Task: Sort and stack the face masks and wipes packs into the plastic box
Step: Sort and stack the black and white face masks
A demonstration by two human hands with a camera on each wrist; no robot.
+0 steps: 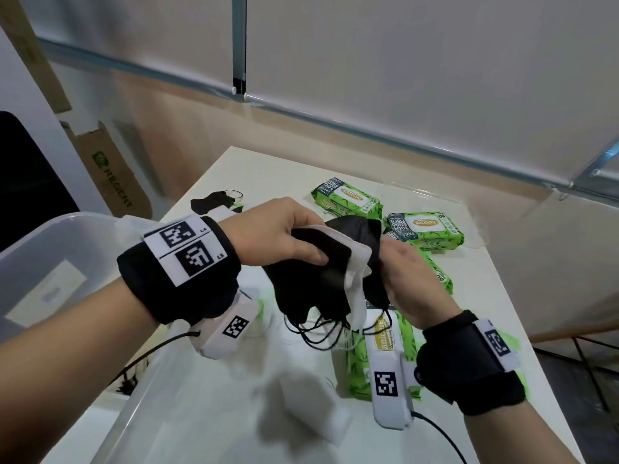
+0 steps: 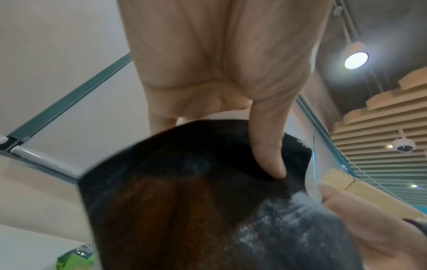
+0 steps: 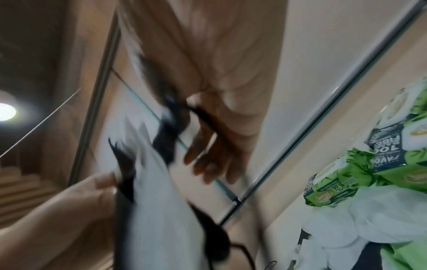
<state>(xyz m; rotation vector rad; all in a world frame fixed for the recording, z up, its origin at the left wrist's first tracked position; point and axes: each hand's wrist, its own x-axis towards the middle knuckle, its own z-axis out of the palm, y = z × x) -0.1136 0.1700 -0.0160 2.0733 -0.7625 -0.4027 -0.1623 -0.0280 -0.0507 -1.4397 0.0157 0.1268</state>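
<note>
As gripped — masks (image 1: pixel 321 262) between both hands

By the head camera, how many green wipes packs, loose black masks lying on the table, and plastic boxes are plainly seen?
Green wipes packs: 4
Loose black mask: 1
Plastic box: 1
Total: 6; half-hidden green scraps are not counted.

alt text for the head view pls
Both hands, left hand and right hand, hold a bunch of black and white face masks above a clear plastic box; green wipes packs lie on the white table.
</note>
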